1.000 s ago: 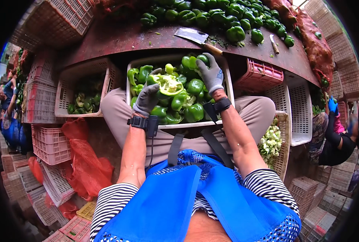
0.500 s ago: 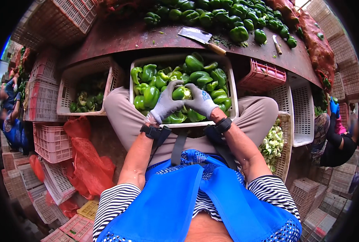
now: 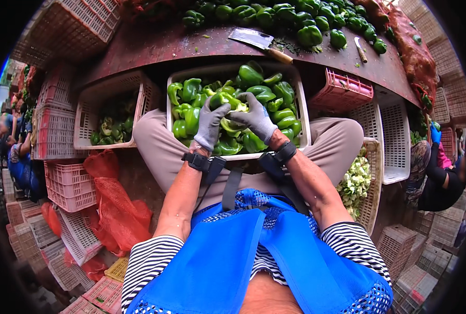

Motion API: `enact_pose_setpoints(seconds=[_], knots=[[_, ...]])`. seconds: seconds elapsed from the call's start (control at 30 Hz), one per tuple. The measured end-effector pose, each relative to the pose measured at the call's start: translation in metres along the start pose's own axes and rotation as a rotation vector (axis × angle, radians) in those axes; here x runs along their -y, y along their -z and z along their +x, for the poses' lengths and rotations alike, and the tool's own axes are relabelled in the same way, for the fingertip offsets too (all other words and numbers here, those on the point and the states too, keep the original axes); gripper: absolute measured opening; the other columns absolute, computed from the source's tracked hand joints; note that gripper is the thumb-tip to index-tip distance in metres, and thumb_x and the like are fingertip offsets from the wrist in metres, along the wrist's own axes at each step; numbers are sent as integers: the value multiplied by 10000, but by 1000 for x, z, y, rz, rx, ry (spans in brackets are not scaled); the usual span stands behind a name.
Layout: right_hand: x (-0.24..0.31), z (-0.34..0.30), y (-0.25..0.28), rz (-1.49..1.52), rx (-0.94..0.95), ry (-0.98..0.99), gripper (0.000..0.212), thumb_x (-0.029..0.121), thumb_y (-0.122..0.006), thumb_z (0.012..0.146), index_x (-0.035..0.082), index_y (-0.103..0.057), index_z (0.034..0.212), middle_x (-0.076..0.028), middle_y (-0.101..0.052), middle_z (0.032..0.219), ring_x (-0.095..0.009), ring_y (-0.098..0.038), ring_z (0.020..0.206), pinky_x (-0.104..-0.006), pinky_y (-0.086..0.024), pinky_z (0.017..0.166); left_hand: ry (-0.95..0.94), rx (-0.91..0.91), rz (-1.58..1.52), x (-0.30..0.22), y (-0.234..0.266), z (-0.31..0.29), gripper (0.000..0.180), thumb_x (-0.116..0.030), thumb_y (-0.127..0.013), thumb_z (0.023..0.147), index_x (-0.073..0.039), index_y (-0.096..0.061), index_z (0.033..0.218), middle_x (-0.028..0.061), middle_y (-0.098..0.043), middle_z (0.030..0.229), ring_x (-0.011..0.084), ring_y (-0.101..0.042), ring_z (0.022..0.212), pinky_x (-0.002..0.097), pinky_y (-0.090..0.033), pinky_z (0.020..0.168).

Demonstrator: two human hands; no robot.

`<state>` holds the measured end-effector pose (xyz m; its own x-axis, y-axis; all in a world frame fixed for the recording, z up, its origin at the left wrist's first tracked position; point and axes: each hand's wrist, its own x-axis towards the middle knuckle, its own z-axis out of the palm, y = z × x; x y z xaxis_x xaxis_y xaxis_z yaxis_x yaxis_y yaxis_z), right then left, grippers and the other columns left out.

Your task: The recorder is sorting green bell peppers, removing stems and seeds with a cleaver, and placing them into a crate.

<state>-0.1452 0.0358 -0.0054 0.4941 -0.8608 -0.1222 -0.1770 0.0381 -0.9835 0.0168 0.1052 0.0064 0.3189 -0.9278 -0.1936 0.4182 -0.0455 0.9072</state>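
Both my gloved hands close around one green pepper (image 3: 232, 107) and hold it over the middle of the white crate (image 3: 302, 112) resting on my lap. My left hand (image 3: 210, 123) wraps the pepper's left side with its fingers curled over the top, and my right hand (image 3: 256, 119) presses in from the right, fingers bent across the pale cut part.

A second ago my right hand was lifted toward the far rim of the crate while my left sat low among the peppers; half a second ago the two had met lower down in the heap. Now they are joined a little higher, with the pepper raised just clear of the others, so I judge the picking up is done and the work on this one pepper is under way.

Its long axis seems to run left to right between my palms, the open pale end turned toward my right hand, though my fingers hide much of it. A cleaver (image 3: 258, 42) lies on the red table (image 3: 154, 47) beyond the crate.
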Motion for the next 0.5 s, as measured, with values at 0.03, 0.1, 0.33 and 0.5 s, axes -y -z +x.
enact_pose_setpoints(seconds=[0.03, 0.1, 0.33, 0.5], knots=[[10, -3, 2, 53, 32, -11, 586, 201, -837, 814, 65, -557, 1311, -104, -712, 1064, -150, -698, 904, -317, -582, 806, 2, 42, -54, -2, 3, 2, 369, -86, -773, 918, -29, -659, 1264, 39, -734, 1113, 122, -692, 969, 295, -578, 881], [23, -6, 7, 395, 119, -71, 572, 137, -812, 833, 68, -555, 1339, -82, -690, 1130, -137, -690, 906, -303, -581, 800, 33, 87, -136, -5, 2, 1, 346, -96, -757, 925, -32, -669, 1253, 41, -735, 1112, 127, -698, 968, 296, -576, 884], [15, 4, -1, -70, 45, 85, 681, 183, -762, 822, 141, -523, 1458, -153, -723, 1137, -247, -736, 994, -381, -582, 871, 16, -32, 135, -6, -3, 14, 300, -104, -786, 894, -33, -686, 1168, 27, -730, 1033, 122, -684, 914, 288, -564, 847], [-2, 16, -9, 123, -203, 66, 708, 163, -742, 828, 150, -485, 1488, -179, -725, 1181, -268, -732, 1023, -390, -585, 887, -344, -206, 647, 7, -22, 15, 253, -100, -784, 883, -46, -670, 1102, 79, -723, 939, 154, -688, 856, 319, -568, 823]])
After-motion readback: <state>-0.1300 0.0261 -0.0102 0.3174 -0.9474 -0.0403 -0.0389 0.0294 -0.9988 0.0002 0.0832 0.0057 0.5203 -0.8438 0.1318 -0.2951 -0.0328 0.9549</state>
